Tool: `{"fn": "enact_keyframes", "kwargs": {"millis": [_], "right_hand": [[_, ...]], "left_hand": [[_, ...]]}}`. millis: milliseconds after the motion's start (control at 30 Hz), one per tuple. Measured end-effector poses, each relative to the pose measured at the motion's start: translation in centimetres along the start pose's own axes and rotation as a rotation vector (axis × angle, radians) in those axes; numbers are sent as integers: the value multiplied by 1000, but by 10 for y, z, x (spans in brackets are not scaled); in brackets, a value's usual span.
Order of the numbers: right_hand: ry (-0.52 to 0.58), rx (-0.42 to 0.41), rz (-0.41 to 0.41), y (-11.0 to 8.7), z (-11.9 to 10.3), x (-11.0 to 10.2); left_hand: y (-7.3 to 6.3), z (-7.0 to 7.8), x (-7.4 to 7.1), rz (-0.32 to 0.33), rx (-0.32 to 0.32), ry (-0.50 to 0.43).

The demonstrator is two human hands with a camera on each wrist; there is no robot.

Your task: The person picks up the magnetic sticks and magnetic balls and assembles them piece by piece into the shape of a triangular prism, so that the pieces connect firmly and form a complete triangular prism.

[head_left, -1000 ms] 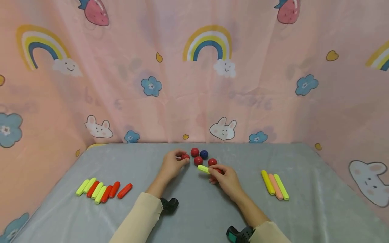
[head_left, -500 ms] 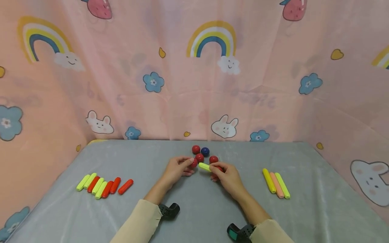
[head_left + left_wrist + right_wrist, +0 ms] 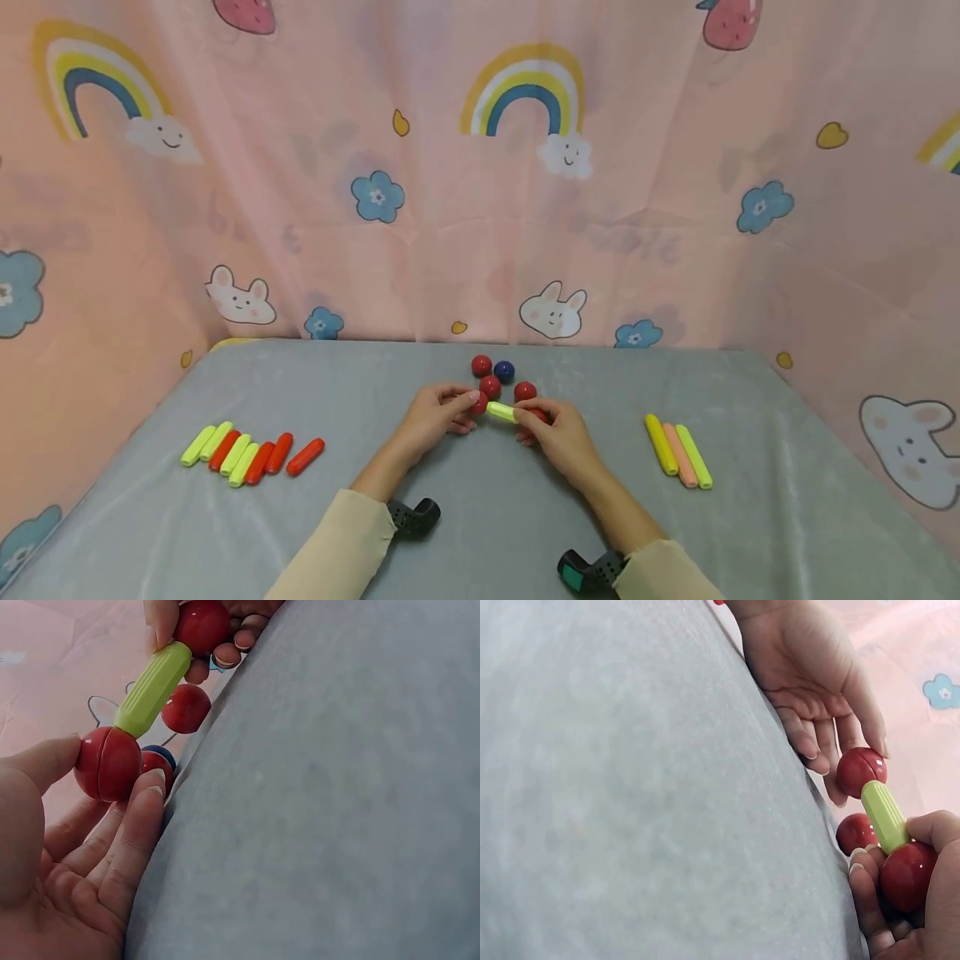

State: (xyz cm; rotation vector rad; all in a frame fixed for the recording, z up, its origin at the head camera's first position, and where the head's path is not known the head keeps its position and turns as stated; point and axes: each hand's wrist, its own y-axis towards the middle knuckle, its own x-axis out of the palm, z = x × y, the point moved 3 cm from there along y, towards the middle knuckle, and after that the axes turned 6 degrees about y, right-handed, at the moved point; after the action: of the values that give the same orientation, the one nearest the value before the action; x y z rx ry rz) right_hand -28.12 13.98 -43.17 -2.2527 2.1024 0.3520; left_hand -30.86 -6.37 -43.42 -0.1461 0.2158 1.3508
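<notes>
My left hand (image 3: 429, 423) pinches a red ball (image 3: 109, 763) between thumb and fingers; a seam line runs across it. A short ribbed yellow-green stick (image 3: 154, 688) has one end against this ball. At its other end sits a second red ball (image 3: 908, 876), which my right hand (image 3: 561, 442) grips, its thumb close to where stick and ball meet. Both wrist views show the stick bridging the two balls; whether it is seated in the left one I cannot tell. Just behind the hands lie more red balls (image 3: 482, 365) and a dark blue ball (image 3: 505, 372).
On the left of the grey-covered table (image 3: 480, 533) lies a row of yellow-green and red sticks (image 3: 258, 463), one red stick (image 3: 305, 457) slightly apart. Three sticks, yellow, peach and yellow-green (image 3: 693, 457), lie to the right. A pink patterned curtain (image 3: 420, 275) hangs behind.
My left hand has moved right with its red ball, bringing it up to the free end of the stick. The right hand stays nearly in place, and the stick has turned slightly.
</notes>
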Motion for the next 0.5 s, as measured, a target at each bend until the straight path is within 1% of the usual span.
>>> {"fn": "enact_keyframes", "kwargs": {"millis": [133, 367, 500], "right_hand": [[-34, -9, -22, -2, 0, 1], [-145, -89, -78, -1, 0, 2], [-146, -122, -119, -1, 1, 3]], "left_hand": [[-1, 0, -1, -8, -9, 1], [-3, 2, 1, -33, 40, 28], [-5, 5, 3, -26, 44, -3]]}}
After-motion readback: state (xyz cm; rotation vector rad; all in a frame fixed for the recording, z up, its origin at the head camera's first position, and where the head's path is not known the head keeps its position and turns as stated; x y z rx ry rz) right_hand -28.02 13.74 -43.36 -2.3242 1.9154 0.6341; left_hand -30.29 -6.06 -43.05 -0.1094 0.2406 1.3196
